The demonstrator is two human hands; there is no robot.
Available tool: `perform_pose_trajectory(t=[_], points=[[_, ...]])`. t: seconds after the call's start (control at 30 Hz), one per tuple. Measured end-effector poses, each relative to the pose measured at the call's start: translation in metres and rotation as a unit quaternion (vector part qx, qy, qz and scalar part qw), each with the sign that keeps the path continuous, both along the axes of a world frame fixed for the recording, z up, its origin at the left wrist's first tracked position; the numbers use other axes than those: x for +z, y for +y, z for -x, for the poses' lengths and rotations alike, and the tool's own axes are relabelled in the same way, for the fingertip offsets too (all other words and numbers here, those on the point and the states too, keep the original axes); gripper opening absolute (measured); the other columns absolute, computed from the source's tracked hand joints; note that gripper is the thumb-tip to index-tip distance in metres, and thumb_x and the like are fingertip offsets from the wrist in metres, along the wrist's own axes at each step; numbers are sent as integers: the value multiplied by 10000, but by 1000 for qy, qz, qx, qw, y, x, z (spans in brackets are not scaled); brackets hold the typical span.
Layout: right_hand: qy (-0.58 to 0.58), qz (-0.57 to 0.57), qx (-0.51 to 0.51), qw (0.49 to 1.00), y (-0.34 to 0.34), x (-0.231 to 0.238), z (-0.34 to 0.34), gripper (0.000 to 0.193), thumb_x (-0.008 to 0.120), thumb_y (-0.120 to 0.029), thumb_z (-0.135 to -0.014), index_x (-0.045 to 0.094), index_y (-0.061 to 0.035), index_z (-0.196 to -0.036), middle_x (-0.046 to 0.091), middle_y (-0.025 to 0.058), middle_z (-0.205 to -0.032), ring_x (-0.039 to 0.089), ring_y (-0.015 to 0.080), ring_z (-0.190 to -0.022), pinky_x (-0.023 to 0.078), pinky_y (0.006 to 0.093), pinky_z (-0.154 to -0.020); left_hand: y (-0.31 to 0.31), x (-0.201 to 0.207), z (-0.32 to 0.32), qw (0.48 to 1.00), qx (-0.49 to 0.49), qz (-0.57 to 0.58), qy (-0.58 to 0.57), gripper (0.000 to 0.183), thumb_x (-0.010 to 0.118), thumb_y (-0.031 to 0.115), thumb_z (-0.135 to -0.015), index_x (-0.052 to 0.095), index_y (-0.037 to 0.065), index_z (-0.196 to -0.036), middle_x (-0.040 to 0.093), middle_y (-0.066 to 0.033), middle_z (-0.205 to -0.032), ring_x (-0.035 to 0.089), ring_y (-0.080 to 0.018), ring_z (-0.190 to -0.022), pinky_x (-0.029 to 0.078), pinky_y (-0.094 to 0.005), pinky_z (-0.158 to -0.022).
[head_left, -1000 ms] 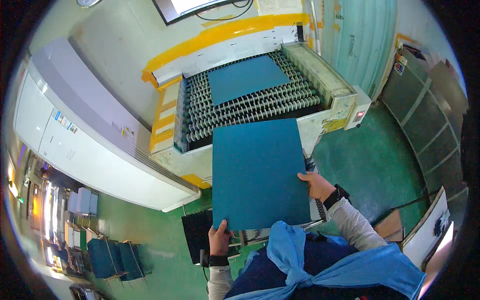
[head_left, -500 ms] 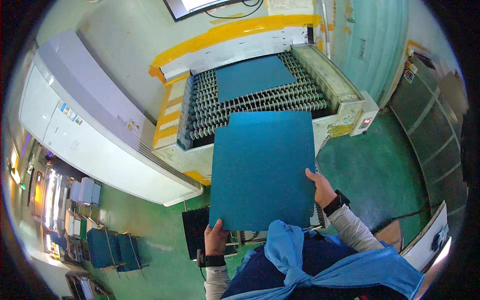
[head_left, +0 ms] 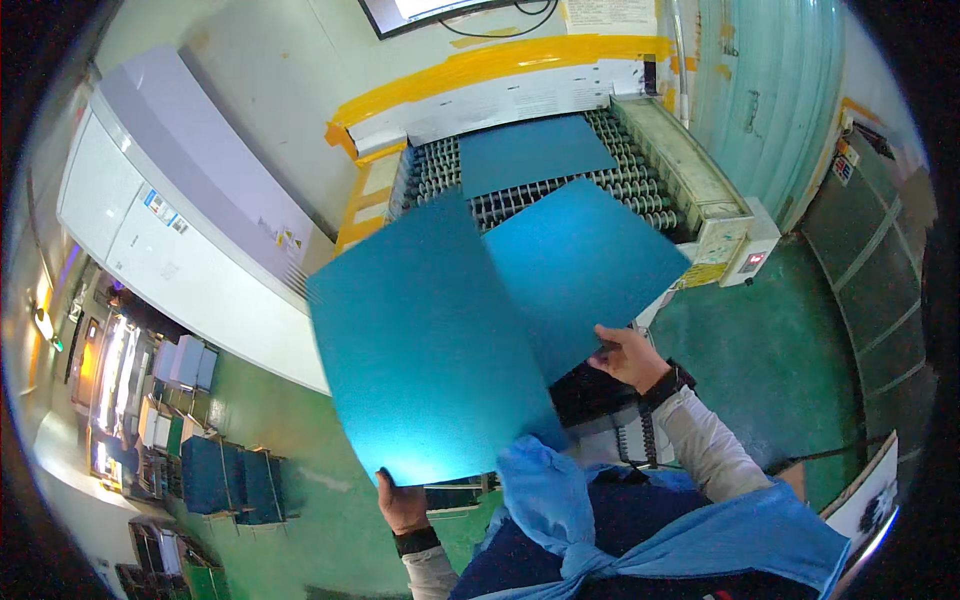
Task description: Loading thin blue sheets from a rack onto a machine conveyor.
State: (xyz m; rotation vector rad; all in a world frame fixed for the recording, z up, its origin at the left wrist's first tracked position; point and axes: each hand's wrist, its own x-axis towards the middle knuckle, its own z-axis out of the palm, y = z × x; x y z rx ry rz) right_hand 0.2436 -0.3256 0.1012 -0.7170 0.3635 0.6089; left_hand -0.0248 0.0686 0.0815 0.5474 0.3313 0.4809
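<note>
My left hand grips the near edge of a large blue panel, thumb on top and fingers hidden beneath. The panel is tilted to the left, and its near left part shines with glare. A second blue panel is pinched at its near right corner by my right hand. Its left part is hidden behind the first panel. Beyond both, a third blue panel lies flat on the rollers of a conveyor machine.
A tall white cabinet-like unit stands close on the left. The machine's side rail ends in a small box with a red display. Racks of dark blue panels stand at lower left; a dark grey panelled surface is at right.
The single visible panel has become two, fanned apart: one has swung left with my left hand, the other angled right with my right hand. The view has shifted slightly.
</note>
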Motion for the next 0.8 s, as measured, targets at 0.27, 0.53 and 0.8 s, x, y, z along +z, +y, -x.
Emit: perform_pose_trajectory(t=[0.27,0.53,0.8], points=[[-78,-36,12,996,55,-34,-35,120,664,-140,-904,566,-88,-859,527,20,-830,563,184,-759,552,397,-763,19,-9,27,995,26,19,-96,417,638,172,-915,511,39,-1289,619,-100,-1225,611,-229,-1039,506,-377,-877],[-59,-27,6,998,67,-27,-67,123,615,-182,-936,571,-80,-988,628,79,-980,614,221,-828,546,379,-795,11,-17,47,992,12,39,-120,141,608,145,-940,650,31,-1012,690,-100,-1020,629,-198,-870,522,-336,-787],[-38,-22,44,998,76,-13,-70,182,612,-196,-938,536,-53,-1020,610,122,-970,637,294,-899,561,391,-781,-3,-18,35,992,66,81,-77,120,609,143,-939,668,40,-954,690,-80,-940,616,-197,-840,507,-339,-795]])
